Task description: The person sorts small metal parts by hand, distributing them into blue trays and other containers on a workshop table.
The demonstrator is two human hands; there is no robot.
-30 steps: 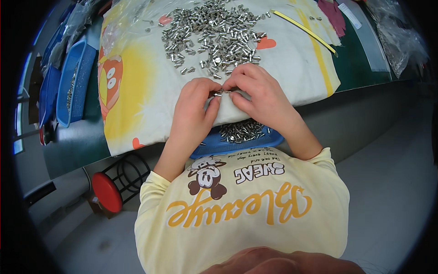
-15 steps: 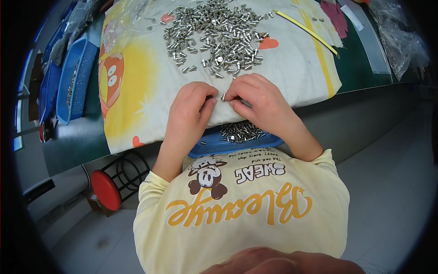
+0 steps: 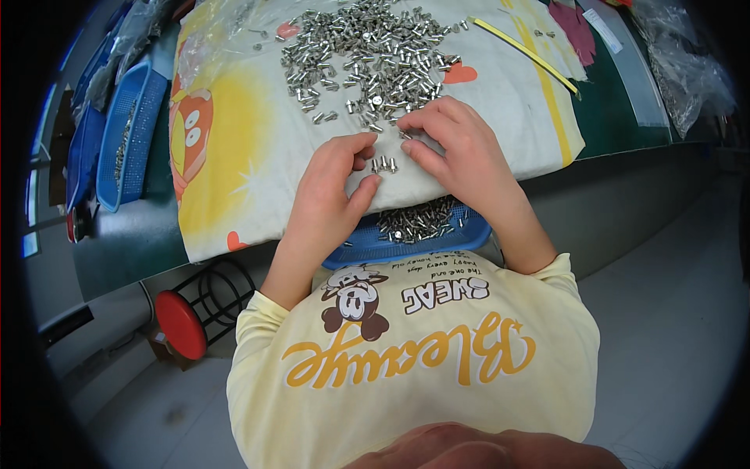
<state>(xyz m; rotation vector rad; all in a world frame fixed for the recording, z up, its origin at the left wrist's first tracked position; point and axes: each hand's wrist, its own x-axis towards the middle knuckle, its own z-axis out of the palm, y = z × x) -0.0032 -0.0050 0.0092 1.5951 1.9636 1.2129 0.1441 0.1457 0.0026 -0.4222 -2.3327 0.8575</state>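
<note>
Resting on a cloth point(image 3: 234, 156) spread over the surface point(image 3: 617, 94), both hands flank a few small metal screws point(image 3: 383, 164) standing between them. Left hand point(image 3: 332, 187) lies palm down, fingers curled loosely, thumb tip just below the screws, grip loose and holding nothing that shows. Right hand point(image 3: 457, 148) also palm down, fingertips at the near edge of the big screw pile point(image 3: 367, 55), index finger just right of the small group; its grip is open, nothing pinched. Small group sits apart from the pile, in the gap between thumb and index of the two hands. Blue tray point(image 3: 414, 234) with more screws sits under the surface edge below the wrists. Blue basket point(image 3: 125, 133) at far left, yellow strip point(image 3: 523, 51) upper right, red stool point(image 3: 183, 320) on the floor
</note>
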